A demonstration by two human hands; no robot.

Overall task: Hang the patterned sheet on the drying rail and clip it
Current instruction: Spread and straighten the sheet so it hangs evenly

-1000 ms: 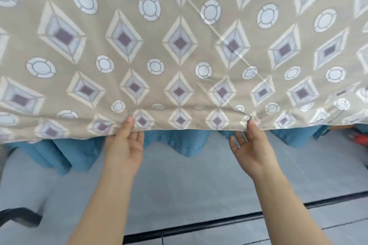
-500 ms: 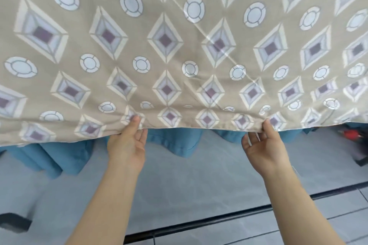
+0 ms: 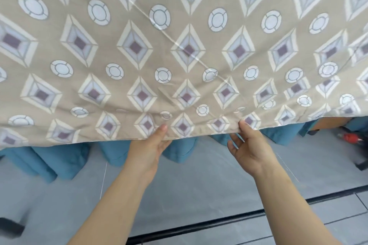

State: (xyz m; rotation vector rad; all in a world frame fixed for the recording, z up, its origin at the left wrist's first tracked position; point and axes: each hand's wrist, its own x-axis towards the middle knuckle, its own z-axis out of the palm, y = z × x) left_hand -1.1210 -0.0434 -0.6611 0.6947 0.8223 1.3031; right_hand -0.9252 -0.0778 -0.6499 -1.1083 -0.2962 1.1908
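1. Hem (image 3: 199, 133) of the patterned sheet (image 3: 179, 45) runs as one long line from left to right through both grips. The cloth rises above the hands and fills the view.
2. Outward of the left grip, the hem carries on unheld to the frame edge. Blue cloth (image 3: 59, 157) hangs just behind and below it.
3. Left hand (image 3: 147, 151) is clamped on the edge, thumb flat on the front face and fingers tucked behind the hem.
4. Between the grips lies a short span of hem, with creases fanning up from the right thumb.
5. Right hand (image 3: 251, 151) has its thumb pressed on the front of the hem, while its lower fingers hang splayed and free beneath the edge. The finger closing the pinch is hidden behind the cloth, but the puckering suggests a real hold.
6. Outward of the right grip, the hem runs on unheld, with a red thing (image 3: 350, 138) on the floor below and beyond it.
7. Rail and clips are out of view. Any straightening would probably run along the hem line, hands parting outward, each equally close to its side.
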